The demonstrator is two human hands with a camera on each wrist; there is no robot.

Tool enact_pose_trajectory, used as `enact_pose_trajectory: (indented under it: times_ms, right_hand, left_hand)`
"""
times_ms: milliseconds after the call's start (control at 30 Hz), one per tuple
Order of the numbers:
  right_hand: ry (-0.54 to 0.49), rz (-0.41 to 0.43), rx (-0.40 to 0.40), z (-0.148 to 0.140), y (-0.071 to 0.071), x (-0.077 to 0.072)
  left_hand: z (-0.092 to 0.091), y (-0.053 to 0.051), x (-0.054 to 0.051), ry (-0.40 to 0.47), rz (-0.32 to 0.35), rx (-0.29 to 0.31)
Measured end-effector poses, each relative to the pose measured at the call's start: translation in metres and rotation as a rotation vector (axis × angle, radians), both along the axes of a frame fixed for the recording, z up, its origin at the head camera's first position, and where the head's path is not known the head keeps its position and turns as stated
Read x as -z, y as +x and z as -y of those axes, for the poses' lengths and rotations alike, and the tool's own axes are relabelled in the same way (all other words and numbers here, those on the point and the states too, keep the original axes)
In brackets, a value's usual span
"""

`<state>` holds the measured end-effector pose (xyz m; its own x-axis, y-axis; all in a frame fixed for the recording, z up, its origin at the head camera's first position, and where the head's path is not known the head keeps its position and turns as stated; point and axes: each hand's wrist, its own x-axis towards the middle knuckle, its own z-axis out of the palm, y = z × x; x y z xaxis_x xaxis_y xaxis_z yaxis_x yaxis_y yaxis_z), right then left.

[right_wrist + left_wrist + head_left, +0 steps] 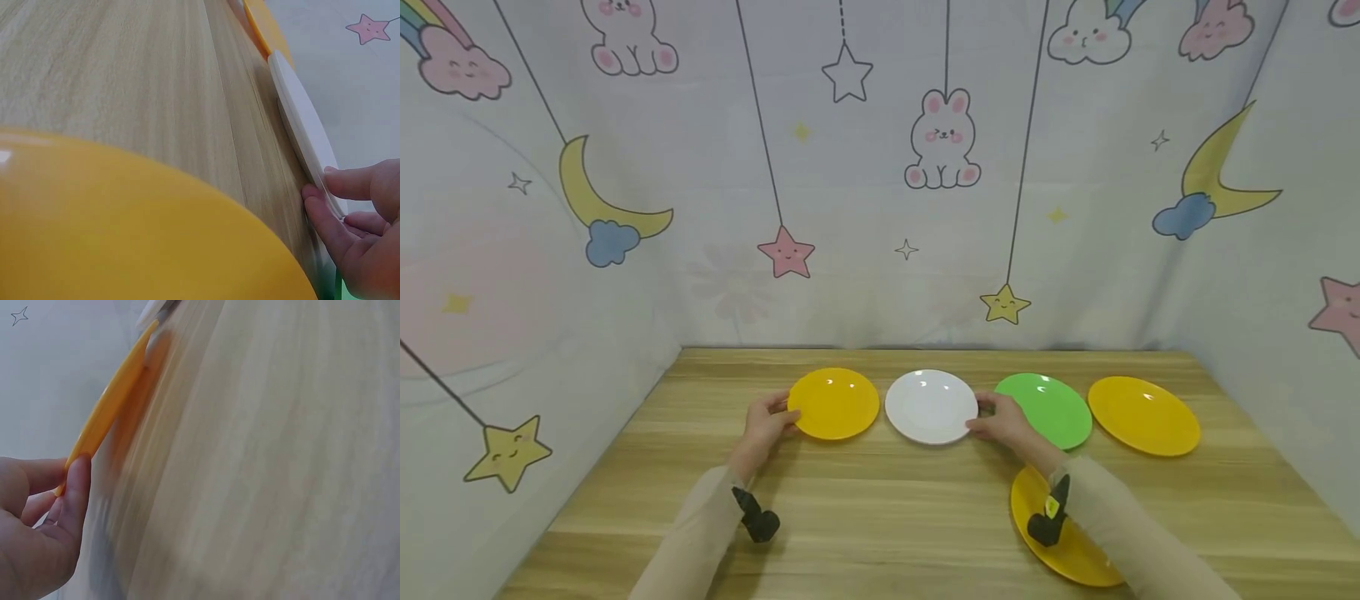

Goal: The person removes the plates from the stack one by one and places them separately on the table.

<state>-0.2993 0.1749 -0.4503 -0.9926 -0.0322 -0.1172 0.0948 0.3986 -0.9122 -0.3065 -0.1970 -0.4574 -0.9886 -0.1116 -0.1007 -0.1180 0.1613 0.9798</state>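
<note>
My left hand pinches the left rim of a yellow plate near the back of the table. In the left wrist view that yellow plate appears edge-on, between the thumb and fingers of the left hand. Just to its right, a white plate has its right rim held by my right hand. The right wrist view shows the thumb of the right hand on top of the white plate and fingers beneath.
A green plate lies right of the white one, partly behind my right hand. Beyond it is another yellow plate. A further yellow plate sits nearer, under my right forearm. Printed curtains border the wooden table.
</note>
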Motion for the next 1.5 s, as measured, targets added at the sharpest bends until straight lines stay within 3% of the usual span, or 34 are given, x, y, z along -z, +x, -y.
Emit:
enact_pose_trajectory:
  times_ms: [233, 800, 1067, 1333, 1500]
  right_hand:
    - [0.013, 0.000, 0.004, 0.0000, -0.0006, 0.0009]
    - [0.014, 0.007, 0.005, 0.0000, -0.0006, 0.0020]
    - [0.024, 0.001, 0.008, 0.0004, -0.0010, 0.0013]
    - [0.033, 0.010, 0.002, 0.0008, -0.0006, 0.0003]
    - [0.018, 0.016, 0.000, 0.0016, 0.0002, -0.0005]
  left_hand:
    - [0.0006, 0.0010, 0.0044, -0.011, 0.040, 0.000]
    - [0.0022, 0.0016, 0.0058, -0.075, 0.067, 0.023]
    - [0.0026, -0.0009, 0.0055, -0.184, 0.047, 0.054]
    - [0.0029, 0.0000, 0.0049, -0.280, -0.005, 0.045]
    - [0.0047, -0.0003, 0.0034, -0.377, -0.001, 0.039]
